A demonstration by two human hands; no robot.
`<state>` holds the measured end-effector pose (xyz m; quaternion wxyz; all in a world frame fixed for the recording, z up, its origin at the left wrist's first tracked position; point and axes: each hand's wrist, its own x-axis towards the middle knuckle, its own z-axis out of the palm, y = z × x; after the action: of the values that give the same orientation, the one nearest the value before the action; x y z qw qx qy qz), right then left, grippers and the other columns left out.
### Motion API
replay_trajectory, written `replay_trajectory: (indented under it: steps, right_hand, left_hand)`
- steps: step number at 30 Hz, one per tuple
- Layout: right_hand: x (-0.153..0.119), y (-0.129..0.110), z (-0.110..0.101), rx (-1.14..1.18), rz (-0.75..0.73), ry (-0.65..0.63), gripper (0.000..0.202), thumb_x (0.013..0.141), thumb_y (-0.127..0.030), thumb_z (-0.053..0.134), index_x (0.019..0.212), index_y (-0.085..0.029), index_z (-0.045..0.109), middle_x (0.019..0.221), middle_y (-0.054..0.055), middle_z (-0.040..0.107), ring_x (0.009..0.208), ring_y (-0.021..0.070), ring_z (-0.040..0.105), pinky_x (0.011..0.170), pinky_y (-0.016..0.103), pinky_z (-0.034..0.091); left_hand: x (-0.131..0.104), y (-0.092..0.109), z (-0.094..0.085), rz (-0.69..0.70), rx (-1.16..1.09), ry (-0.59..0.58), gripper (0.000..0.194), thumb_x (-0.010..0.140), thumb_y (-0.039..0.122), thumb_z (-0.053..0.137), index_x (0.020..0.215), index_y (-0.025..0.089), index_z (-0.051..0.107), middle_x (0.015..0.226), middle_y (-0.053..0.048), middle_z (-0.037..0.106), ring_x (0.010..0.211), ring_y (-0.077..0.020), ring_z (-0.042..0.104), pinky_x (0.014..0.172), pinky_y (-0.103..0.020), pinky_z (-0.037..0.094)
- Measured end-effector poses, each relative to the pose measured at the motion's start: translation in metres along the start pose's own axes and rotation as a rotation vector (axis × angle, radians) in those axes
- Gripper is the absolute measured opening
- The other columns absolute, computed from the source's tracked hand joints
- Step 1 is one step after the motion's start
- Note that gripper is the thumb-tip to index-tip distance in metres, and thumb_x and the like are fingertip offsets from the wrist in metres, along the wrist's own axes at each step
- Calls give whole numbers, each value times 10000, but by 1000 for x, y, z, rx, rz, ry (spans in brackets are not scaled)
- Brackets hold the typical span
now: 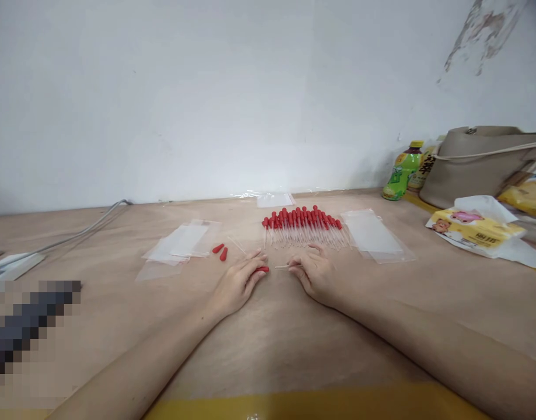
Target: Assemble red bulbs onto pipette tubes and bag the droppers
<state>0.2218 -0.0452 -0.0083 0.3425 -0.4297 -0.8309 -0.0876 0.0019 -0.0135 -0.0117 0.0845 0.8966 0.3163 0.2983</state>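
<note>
Between thumb and fingers, my left hand (246, 277) pinches a red rubber bulb (263, 269), its open end pointing right. My right hand (314, 271) grips a thin clear glass tube (282, 268), whose tip points left at the bulb with a small gap between them. Two loose red bulbs (223, 254) lie left of my left hand, near a thin clear tube (236, 244). Beyond my hands sits a fanned pile of droppers (300, 219), red bulbs on clear tubes, bulbs toward the wall.
Clear plastic bags lie in a left stack (180, 242) and a right stack (373, 233). A green drink bottle (402, 172), a taupe bag (482, 157) and a tissue pack (476, 227) stand at the right. A grey cable (93, 224) crosses the left side.
</note>
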Motion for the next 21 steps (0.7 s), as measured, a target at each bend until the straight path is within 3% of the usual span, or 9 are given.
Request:
replay_trajectory:
  steps: [6,13,17,21]
  right_hand:
    - [-4,1,7,3,-157,58,259,856,-143,397,1027,-211,579,844,4,680,731,99,600,967,377,232]
    - [-4,5,13,16,-272,189,258,820,-97,449,1015,-199,584,769,-9,686,590,82,569,892,364,297]
    - [-3,9,19,108,-309,154,263,819,-95,446,1035,-177,570,788,11,677,609,84,552,753,296,357]
    - [-1,11,17,171,-312,112,226,818,-114,451,974,-187,596,796,14,676,595,81,536,681,280,336]
  left_hand:
    - [-1,2,2,33,-39,4,216,886,233,384,1031,183,535,1121,-58,595,1152,-177,463,944,-340,410]
    - [-2,5,0,-20,-55,15,201,884,242,398,1004,180,547,1043,-53,621,985,-170,569,859,-312,449]
    - [-1,9,0,-70,-87,-4,174,882,246,411,947,191,562,876,-10,649,790,-128,603,722,-243,470]
    - [-2,9,2,-55,-125,-19,164,873,264,433,895,189,577,801,5,641,718,-111,592,672,-210,455]
